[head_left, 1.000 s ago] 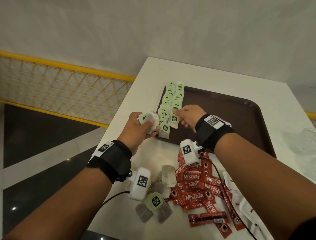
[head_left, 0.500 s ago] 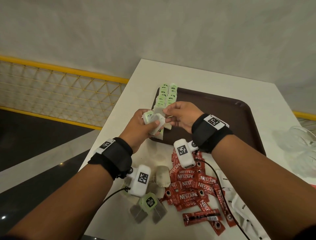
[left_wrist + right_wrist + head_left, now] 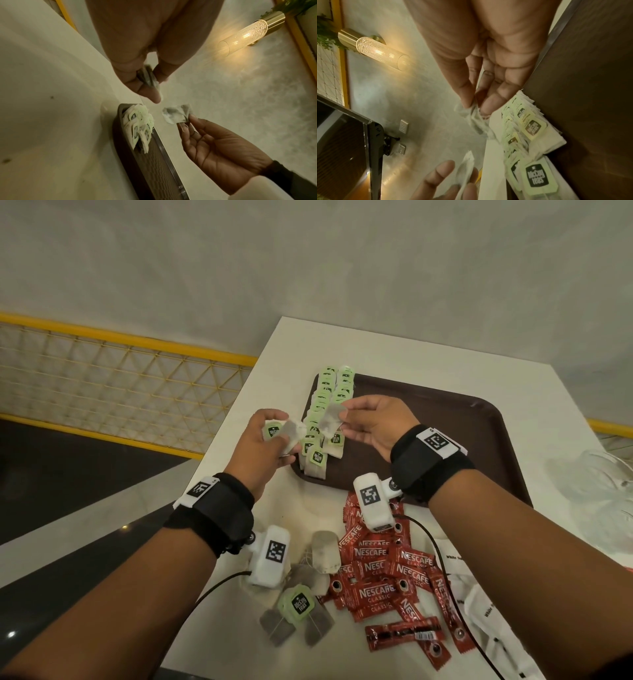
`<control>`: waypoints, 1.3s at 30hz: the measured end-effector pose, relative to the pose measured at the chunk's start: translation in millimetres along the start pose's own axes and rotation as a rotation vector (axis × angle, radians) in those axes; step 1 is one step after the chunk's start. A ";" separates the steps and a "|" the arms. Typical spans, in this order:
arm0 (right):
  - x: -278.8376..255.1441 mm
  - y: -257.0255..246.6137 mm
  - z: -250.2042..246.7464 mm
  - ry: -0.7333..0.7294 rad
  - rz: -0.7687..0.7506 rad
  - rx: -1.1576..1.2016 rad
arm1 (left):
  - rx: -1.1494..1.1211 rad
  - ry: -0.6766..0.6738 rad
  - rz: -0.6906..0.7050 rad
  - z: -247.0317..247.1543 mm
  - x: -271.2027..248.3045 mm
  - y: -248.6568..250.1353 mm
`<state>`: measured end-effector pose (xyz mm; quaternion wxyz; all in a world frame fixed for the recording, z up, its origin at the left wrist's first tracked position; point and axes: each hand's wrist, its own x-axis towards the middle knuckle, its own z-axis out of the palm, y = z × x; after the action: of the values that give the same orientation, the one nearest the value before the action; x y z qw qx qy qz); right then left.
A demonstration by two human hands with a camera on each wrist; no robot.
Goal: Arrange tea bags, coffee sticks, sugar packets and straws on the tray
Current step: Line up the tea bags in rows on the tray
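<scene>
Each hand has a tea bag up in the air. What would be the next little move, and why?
Probably the right hand lays its tea bag at the near end of the tea bag rows on the tray, since it hangs right over them and the left hand holds more.

The tray sits on the surface at centre frame, with 2 rows of tea bags along its left edge. Below it, coffee sticks lie piled on the surface, loose tea bags to their left and sugar packets at lower right.
</scene>
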<state>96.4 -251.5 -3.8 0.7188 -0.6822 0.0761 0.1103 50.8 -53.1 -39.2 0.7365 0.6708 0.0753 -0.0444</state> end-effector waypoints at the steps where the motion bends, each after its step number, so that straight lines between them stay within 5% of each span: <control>1: 0.2 -0.2 0.6 -0.014 -0.010 -0.009 | 0.008 0.006 -0.013 0.2 1.3 1.7; 9: -8.3 3.0 16.7 -0.216 -0.262 -0.439 | -0.185 -0.016 -0.224 15.0 8.5 17.7; 14: -9.8 6.6 14.3 -0.262 -0.293 -0.569 | -0.111 -0.018 -0.126 16.5 9.8 12.5; 17: -5.1 9.3 14.0 -0.101 -0.303 -0.442 | -0.052 -0.008 -0.059 16.2 11.1 8.8; 21: -0.1 14.3 13.9 -0.063 -0.103 -0.382 | 0.059 -0.039 0.015 20.8 10.6 8.1; 24: -0.4 19.4 12.0 -0.082 -0.089 -0.375 | 0.178 -0.041 0.056 23.8 12.7 4.2; 29: 4.0 25.7 -3.1 -0.001 0.129 -0.355 | 0.855 0.104 0.235 15.7 18.6 -0.9; 33: 9.1 30.6 -9.5 0.010 0.255 -0.499 | 1.177 0.027 0.164 21.6 20.4 -2.2; 39: 13.5 29.1 2.0 0.029 0.362 -0.664 | 1.362 -0.047 0.070 30.6 28.0 -6.2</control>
<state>101.7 -247.5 -35.3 0.4263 -0.8550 0.1658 0.2446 79.0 -83.1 -47.3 0.1527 0.9856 -0.0071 -0.0726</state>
